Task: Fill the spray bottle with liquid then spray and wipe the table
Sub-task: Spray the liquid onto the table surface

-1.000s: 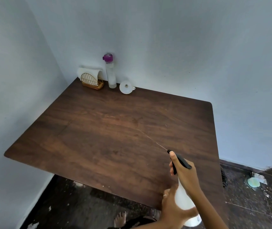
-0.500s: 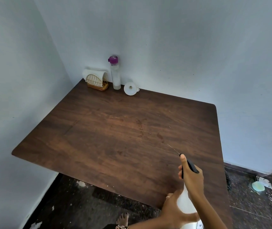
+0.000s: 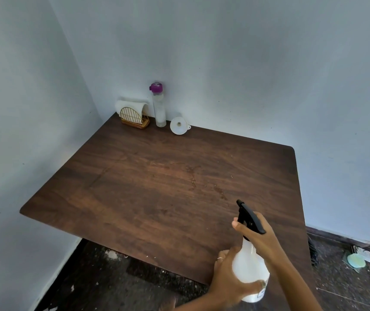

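A white spray bottle [image 3: 250,268] with a black trigger head is held over the near right part of the dark wooden table [image 3: 148,194]. My left hand [image 3: 231,279] cups the bottle's body from below. Around the neck sits my right hand [image 3: 258,239], with a finger on the trigger. The nozzle points toward the table's middle, where a trail of wet droplets [image 3: 194,178] lies. In the far corner a white cloth [image 3: 130,105] rests in a gold wire holder [image 3: 134,118].
A tall clear bottle with a purple cap [image 3: 158,106] and a white funnel [image 3: 179,125] stand by the back wall. Walls close the left and far sides. Dark speckled floor lies below, with a pale green item [image 3: 356,261] at the right.
The spray stream seen before is gone and wet marks now show on the table. The bottle and both hands sit slightly lower and the view has shifted.
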A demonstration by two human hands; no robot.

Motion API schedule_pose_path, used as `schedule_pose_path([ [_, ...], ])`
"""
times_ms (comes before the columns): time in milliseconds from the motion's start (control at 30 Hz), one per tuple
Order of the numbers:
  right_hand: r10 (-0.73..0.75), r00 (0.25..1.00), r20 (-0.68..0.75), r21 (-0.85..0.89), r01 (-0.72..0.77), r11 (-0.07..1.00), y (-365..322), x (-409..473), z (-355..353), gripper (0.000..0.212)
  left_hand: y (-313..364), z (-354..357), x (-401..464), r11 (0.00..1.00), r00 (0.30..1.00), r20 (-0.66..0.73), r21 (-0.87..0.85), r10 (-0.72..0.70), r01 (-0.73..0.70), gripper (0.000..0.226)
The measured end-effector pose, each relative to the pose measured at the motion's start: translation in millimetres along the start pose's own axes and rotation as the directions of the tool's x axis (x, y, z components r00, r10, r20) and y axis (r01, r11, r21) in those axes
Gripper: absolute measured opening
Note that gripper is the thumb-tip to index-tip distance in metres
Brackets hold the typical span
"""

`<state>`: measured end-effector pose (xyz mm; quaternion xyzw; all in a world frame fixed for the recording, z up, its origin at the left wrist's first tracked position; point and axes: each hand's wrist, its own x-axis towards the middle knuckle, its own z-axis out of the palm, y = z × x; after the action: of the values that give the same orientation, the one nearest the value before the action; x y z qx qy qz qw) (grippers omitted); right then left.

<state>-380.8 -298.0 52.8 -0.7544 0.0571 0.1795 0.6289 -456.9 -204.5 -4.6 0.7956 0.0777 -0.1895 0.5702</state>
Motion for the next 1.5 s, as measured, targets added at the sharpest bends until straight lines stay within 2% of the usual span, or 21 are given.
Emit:
schedule_pose_path([
  [100, 0.007, 1.000, -0.003, -0.117, -0.007, 0.993, -4.6, 1.3, -6.4, 0.033, 4.5, -3.9, 3.9, 0.999, 0.998, -0.056, -0.031, 0.020, -0.022, 0.073],
  [167, -0.016, 0.999, -0.044, -0.162, 0.009, 0.987, -6.5, 2.0, -8.2, 0.033, 6.3, -5.2, 7.9, 0.999, 0.993, -0.115, -0.037, 0.032, -0.036, 0.070],
  [267, -0.119, 0.985, -0.124, -0.159, 0.099, 0.982, -10.0, 5.1, -9.5, 0.032, 12.3, -9.1, 17.8, 0.997, 0.983, -0.170, 0.019, 0.071, -0.068, 0.069],
  [400, -0.243, 0.946, -0.213, -0.149, 0.215, 0.965, -17.8, 14.2, -4.9, 0.025, 24.3, -18.8, 33.4, 0.988, 0.963, -0.231, 0.107, 0.135, -0.112, 0.083],
  [633, -0.292, 0.905, -0.309, -0.117, 0.269, 0.956, -42.5, 57.1, 6.5, 0.022, 56.0, -43.9, 95.3, 0.964, 0.969, -0.171, 0.227, 0.179, -0.138, 0.087],
  [800, -0.320, 0.881, -0.348, -0.165, 0.278, 0.946, -67.1, 109.9, 21.7, 0.025, 87.5, -79.2, 143.6, 0.962, 0.972, -0.126, 0.214, 0.199, -0.170, 0.073],
  [867, -0.311, 0.877, -0.367, -0.171, 0.265, 0.949, -77.2, 134.8, 26.0, 0.027, 96.2, -95.5, 165.0, 0.972, 0.973, -0.102, 0.139, 0.205, -0.190, 0.067],
  [1000, -0.257, 0.893, -0.370, -0.131, 0.223, 0.966, -101.6, 196.9, 35.4, 0.024, 110.8, -132.8, 216.5, 0.978, 0.981, -0.019, 0.092, 0.192, -0.189, 0.075],
  [1167, -0.135, 0.928, -0.347, -0.025, 0.135, 0.991, -121.4, 270.3, 41.1, 0.027, 116.3, -166.0, 284.1, 0.984, 0.991, 0.046, 0.118, 0.129, -0.134, 0.096],
  [1333, -0.031, 0.945, -0.325, 0.105, 0.069, 0.992, -138.2, 331.1, 46.3, 0.028, 125.7, -196.0, 335.7, 0.986, 0.991, 0.070, 0.116, 0.116, -0.123, 0.096],
  [1500, 0.021, 0.941, -0.338, 0.156, 0.034, 0.987, -145.2, 375.4, 52.2, 0.024, 121.7, -209.1, 379.4, 0.984, 0.990, 0.076, 0.130, 0.116, -0.125, 0.097],
])
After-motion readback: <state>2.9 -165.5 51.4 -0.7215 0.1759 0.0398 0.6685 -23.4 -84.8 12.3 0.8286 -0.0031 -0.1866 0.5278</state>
